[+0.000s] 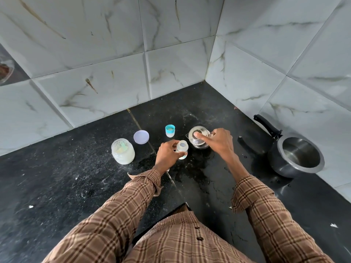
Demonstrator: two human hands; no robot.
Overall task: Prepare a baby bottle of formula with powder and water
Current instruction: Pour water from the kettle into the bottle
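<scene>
I'm gripping the bottle (pixel 182 151) upright in my left hand (pixel 168 155); right hand (pixel 218 142) is clasping the jug (pixel 198 139), should tip slowly.

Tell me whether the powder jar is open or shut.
Open. The powder jar has no lid on; a scoop shows inside, and the lilac lid lies flat on the counter beside it.

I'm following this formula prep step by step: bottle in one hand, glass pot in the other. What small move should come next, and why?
Probably lift and tip the glass pot toward the bottle. The bottle stands open, steadied by the left hand; its cap sits apart. The right hand already grips the pot, a finger pressing its lid. The powder jar is open too.
</scene>
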